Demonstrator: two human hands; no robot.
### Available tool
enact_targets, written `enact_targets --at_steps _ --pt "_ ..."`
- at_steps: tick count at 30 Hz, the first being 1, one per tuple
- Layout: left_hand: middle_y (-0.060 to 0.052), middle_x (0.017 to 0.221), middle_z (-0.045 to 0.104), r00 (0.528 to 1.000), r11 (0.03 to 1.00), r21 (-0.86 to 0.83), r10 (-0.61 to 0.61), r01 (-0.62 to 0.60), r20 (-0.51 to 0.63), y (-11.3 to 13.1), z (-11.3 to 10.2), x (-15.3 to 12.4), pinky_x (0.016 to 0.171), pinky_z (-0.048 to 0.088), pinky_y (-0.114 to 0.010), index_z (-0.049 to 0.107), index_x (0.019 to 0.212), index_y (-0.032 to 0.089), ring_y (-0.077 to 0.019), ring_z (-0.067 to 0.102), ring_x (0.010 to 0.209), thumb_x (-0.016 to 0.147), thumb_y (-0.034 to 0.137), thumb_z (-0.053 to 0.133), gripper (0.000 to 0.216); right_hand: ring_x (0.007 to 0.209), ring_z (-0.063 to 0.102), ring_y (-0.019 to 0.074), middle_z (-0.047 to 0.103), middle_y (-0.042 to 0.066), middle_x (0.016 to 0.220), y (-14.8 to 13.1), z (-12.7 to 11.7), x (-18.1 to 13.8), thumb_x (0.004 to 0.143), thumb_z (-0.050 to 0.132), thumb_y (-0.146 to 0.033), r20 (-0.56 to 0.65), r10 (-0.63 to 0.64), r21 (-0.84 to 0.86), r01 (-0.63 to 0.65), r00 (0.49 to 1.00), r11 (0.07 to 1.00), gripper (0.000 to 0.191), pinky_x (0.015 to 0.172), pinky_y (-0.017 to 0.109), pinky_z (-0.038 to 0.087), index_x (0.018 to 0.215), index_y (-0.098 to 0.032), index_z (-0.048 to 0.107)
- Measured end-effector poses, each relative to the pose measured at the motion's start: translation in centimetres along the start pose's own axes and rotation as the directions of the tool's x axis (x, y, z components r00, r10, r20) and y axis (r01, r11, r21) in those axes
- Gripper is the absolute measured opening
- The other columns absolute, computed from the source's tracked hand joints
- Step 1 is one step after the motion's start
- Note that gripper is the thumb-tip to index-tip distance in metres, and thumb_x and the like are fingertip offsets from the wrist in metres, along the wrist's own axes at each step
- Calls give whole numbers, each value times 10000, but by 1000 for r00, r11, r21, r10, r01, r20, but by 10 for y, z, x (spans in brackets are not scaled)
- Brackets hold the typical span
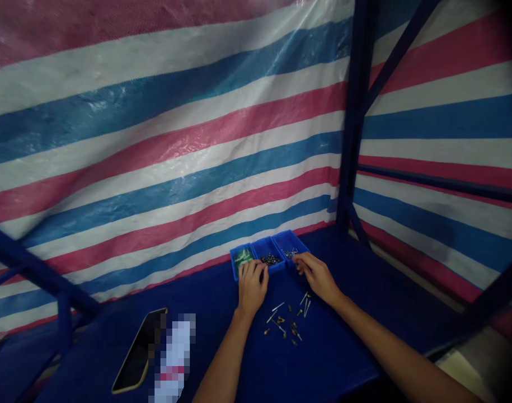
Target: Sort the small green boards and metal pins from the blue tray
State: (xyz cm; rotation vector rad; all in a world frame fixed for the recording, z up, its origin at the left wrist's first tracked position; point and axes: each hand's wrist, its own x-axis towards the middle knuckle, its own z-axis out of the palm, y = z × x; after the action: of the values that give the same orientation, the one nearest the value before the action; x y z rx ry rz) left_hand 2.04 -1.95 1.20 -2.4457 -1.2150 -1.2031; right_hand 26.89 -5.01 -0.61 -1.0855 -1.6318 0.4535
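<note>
Three blue bins stand joined in a row on the blue tabletop. The left bin (234, 267) has something green and pale in it, the middle bin (262, 246) small dark metal pieces, and the right bin (283, 240) thin silvery pieces. My left hand (252, 286) is at the front of the left and middle bins, fingers bent forward with the thumb apart. My right hand (318, 277) is at the right bin's front corner, fingers curled together; whatever they hold is hidden. Between my forearms lie loose silvery pins (307, 308) and small brass-coloured pieces (280, 320).
To the left lies a phone (136, 352) with a pale edge, next to a blurred-out white item (172, 358). Striped plastic sheeting (175, 145) hangs behind the table. A dark blue metal post (351, 129) rises at the back right corner, and a slanted beam (37, 268) stands on the left.
</note>
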Motion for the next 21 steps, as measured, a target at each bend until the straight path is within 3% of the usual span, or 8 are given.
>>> enact_targets --at_steps 6,13,21 --pt "-66 1112 700 1000 1000 -8 -4 5 8 -1 1 0 964 459 -417 702 1090 227 -228 644 1076 1065 205 547 158 924 720 220 738 82 1088 8 2 -2 1076 415 -272 89 -63 -13 65 994 998 346 845 375 616 1206 -248 735" --pt "-74 1114 698 1000 1000 -10 -2 2 12 0 0 0 954 460 -417 699 1092 226 -231 642 1074 1065 204 543 160 1049 726 240 746 74 1161 -2 -2 -3 1105 436 -311 189 -84 -116 108 978 987 317 937 378 595 1251 -289 716" --pt "-74 1109 699 1000 1000 -13 -7 7 13 -1 2 0 961 466 -434 703 1083 233 -237 646 1068 1073 223 529 174 1042 727 241 744 49 1146 -10 -1 -3 1098 479 -360 231 13 -168 27 973 985 220 925 365 580 1266 -306 611"
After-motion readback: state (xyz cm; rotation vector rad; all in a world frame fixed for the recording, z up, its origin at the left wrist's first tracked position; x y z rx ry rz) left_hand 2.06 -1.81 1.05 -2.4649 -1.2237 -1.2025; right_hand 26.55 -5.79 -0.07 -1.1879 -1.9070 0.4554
